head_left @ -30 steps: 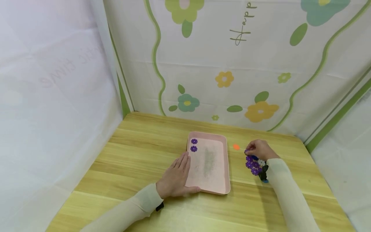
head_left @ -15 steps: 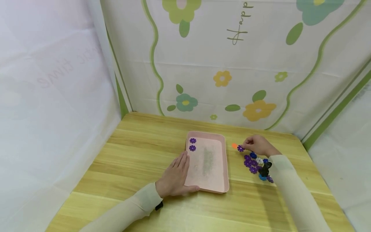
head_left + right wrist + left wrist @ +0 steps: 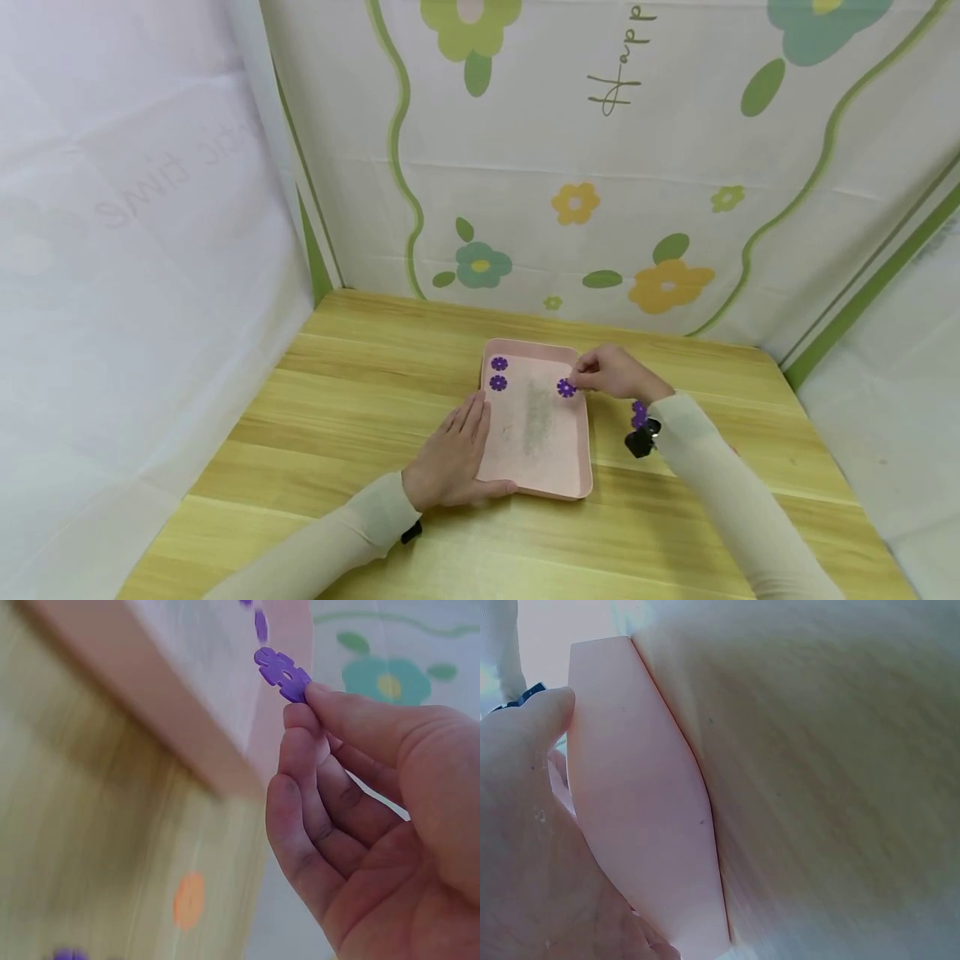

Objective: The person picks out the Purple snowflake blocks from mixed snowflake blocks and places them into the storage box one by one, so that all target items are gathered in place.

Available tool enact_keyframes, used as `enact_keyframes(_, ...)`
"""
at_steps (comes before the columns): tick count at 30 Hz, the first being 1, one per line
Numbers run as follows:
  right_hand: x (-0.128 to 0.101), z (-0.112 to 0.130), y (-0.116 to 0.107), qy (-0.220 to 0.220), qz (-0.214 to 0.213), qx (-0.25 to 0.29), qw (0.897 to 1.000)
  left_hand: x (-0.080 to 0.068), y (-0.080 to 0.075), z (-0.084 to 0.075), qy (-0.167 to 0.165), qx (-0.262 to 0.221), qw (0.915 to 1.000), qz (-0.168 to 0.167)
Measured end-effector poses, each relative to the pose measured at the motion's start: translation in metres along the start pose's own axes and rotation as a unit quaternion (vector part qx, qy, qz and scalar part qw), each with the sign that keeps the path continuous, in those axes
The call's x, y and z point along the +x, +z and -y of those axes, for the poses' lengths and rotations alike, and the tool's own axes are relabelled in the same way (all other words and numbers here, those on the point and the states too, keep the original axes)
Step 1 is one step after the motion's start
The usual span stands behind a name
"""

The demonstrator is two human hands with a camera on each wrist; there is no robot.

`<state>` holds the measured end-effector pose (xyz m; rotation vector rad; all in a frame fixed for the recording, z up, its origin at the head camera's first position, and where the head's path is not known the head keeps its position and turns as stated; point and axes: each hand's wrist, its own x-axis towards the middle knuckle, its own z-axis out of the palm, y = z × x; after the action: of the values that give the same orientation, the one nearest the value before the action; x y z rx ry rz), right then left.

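Purple flower piece [image 3: 566, 388] hangs over the pink tray's [image 3: 581, 467] 2 o'clock edge, pinched by the right hand [image 3: 615, 373]; the left hand [image 3: 453, 454] lies flat, steadying the tray at 8 o'clock. Right wrist view: fingertips [image 3: 319, 694] pinch the flower piece [image 3: 281, 673] above the tray [image 3: 150, 697].

We are resting our left hand [image 3: 456, 454] flat, fingers straight, while our right hand [image 3: 615, 373] is pinching with curled fingertips [image 3: 300, 712], arm extended.

Matt pink plastic tray [image 3: 581, 433] on smooth varnished wood table [image 3: 360, 392]
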<state>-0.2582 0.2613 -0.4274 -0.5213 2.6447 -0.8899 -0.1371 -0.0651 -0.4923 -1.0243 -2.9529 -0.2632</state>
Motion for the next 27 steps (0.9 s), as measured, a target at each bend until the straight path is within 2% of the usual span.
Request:
enact_keyframes(4, 0.017, 0.016, 0.019, -0.013, 0.019, 0.008, 1.0, 0.001, -0.001, 0.0, -0.002, -0.002, 1.0, 0.005)
enact_keyframes(10, 0.037, 0.034, 0.05, -0.037, 0.019, 0.012, 0.999, 0.002, 0.006, 0.003, -0.005, 0.012, 0.9999, -0.001)
enact_keyframes(17, 0.049, 0.05, 0.074, 0.008, 0.016, 0.051, 0.999, 0.002, 0.007, 0.004, -0.002, 0.016, 0.9999, -0.005)
enact_keyframes(24, 0.056, 0.054, 0.088, 0.052, 0.014, 0.084, 0.995, 0.001, -0.009, -0.001, -0.009, -0.005, 0.9998, 0.02)
enact_keyframes(27, 0.057, 0.057, 0.09, 0.058, 0.009, 0.084, 0.995, 0.001, -0.009, -0.001, -0.011, -0.01, 0.9997, 0.02)
